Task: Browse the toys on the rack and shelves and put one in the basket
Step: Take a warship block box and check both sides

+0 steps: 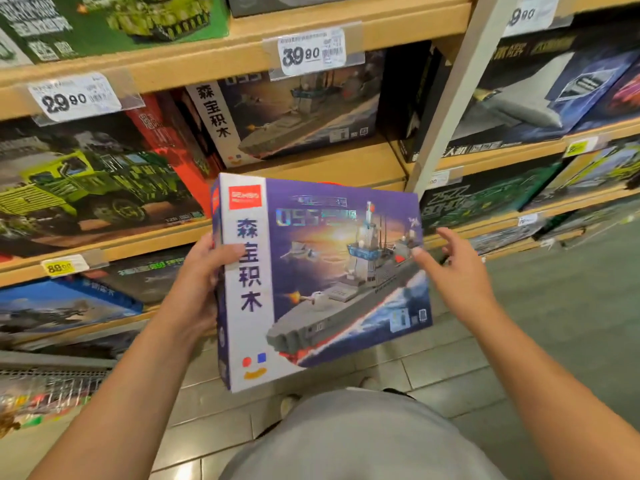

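Observation:
A purple building-block toy box (332,271) with a grey warship picture and a white side band is held up in front of the shelves. My left hand (201,275) grips its left edge, thumb across the white band and fingers behind. My right hand (453,271) is at the box's right edge with fingers spread; only the thumb tip seems to touch the front. No basket is in view.
Wooden shelves (242,53) carry more boxed block sets: an identical warship box (294,116), a green truck box (93,181), dark boxes at right (519,102). White price tags (311,51) hang on shelf edges. A wire rack (52,386) stands low left. Tiled floor lies below.

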